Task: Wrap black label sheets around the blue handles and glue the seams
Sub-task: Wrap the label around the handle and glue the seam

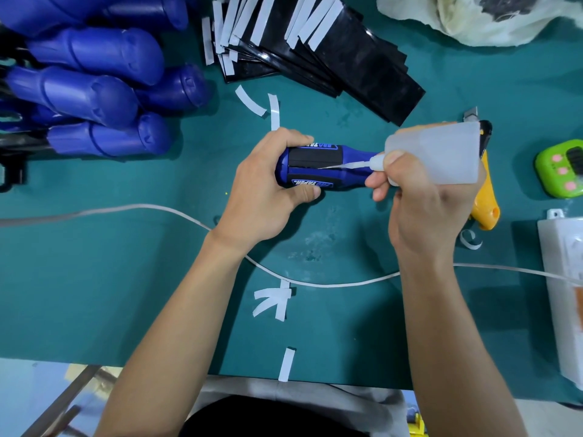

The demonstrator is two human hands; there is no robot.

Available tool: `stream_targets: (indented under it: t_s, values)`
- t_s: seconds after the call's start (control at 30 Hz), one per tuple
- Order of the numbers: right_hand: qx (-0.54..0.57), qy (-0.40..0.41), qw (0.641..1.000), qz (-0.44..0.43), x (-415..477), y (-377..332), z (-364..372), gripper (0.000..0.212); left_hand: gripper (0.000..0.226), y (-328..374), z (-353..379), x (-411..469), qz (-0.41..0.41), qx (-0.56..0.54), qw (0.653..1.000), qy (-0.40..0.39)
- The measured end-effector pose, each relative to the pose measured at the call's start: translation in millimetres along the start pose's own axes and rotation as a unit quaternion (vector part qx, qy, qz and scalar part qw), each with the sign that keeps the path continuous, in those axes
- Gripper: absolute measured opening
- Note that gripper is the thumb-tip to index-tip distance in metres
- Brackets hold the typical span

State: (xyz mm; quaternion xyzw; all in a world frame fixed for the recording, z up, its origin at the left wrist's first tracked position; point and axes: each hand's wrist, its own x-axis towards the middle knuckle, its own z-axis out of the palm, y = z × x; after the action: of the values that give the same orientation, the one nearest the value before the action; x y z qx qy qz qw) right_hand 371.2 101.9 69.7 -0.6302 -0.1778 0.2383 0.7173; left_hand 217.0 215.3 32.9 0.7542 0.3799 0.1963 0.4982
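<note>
My left hand [268,187] grips a blue handle [350,171] lying sideways over the green mat, with a black label sheet [315,159] wrapped around it. My right hand [419,200] holds a translucent glue bottle [441,152]; its thin nozzle [340,165] points left and touches the label's seam. A pile of bare blue handles [94,89] lies at the top left. A fanned stack of black label sheets [331,58] with white backing strips lies at the top centre.
Peeled white backing strips [271,301] lie scattered on the green mat [126,279]. A white cable [315,282] crosses the mat under my arms. A yellow utility knife [485,197], a green timer [561,171] and a white box [564,294] sit at the right.
</note>
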Motion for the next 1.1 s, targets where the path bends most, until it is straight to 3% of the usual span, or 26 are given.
stream_targets:
  t_s: [1.1]
  values:
    - [-0.001,0.020,1.000,0.021,6.4,-4.2,-10.4,0.017,0.061,-2.9,1.1,0.4,0.009,-0.004,1.000,0.003]
